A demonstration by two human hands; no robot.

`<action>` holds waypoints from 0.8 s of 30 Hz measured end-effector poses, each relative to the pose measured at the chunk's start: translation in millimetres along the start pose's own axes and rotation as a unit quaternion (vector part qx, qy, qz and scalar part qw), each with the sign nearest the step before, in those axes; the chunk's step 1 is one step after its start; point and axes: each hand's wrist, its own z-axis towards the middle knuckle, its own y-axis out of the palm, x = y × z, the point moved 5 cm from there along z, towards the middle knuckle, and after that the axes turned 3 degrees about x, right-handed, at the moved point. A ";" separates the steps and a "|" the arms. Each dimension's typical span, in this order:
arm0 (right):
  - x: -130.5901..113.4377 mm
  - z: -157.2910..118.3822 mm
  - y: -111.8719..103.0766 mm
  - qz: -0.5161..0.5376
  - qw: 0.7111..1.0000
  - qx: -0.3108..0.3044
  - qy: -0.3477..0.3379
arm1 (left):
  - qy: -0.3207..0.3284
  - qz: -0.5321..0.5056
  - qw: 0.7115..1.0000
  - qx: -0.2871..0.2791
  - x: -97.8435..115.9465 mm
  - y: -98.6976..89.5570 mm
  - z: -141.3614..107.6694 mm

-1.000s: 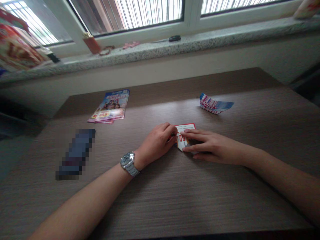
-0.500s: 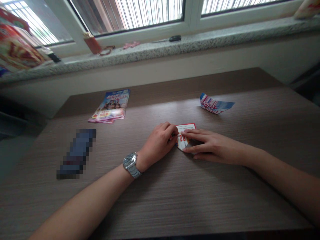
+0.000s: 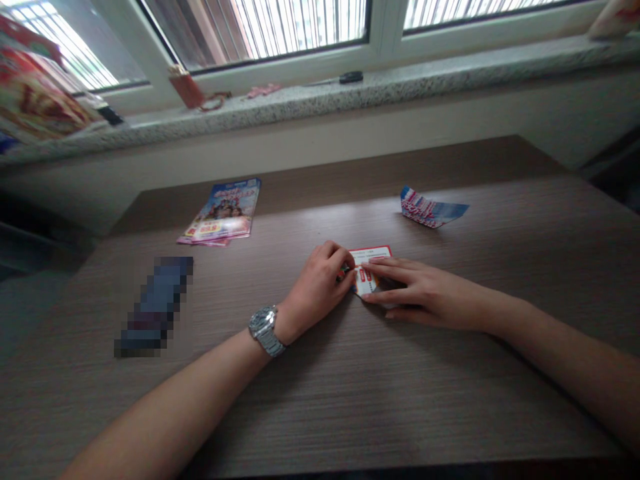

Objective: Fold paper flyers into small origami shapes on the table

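A printed paper leaflet (image 3: 367, 283), white with red and orange print and partly folded, lies on the table under both hands. My left hand (image 3: 327, 273) is closed at its left side, with thumb and curled fingers pinching the folded edge. My right hand (image 3: 417, 290) rests on its right side with fingers stretched out and slightly spread, the fingertips pressing on the paper. Part of the leaflet is hidden beneath the fingers. A silver wristwatch (image 3: 267, 330) is on my left wrist.
A folded blue printed paper (image 3: 433, 212) stands behind my right hand. A stack of leaflets (image 3: 223, 210) lies at the back left, with a pixelated dark object (image 3: 155, 307) nearer. On the stone windowsill (image 3: 300, 103) are a red box (image 3: 186, 88) and a black-handled tool (image 3: 350, 78).
Both hands stay on the leaflet. The right fingertips have shifted very slightly to the left, and the left wrist slightly right.
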 end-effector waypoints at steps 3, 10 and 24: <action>0.6 -0.2 0.3 -0.001 1.000 0.003 -0.003 | 0.015 0.011 1.000 0.006 0.2 0.4 -0.4; 5.4 -2.8 -4.7 0.013 1.000 0.007 0.006 | 0.113 0.090 0.989 0.008 11.5 -8.6 -2.7; 11.6 -11.2 -8.5 0.021 1.000 0.014 0.014 | 0.219 0.105 0.963 -0.120 22.9 -5.9 -17.4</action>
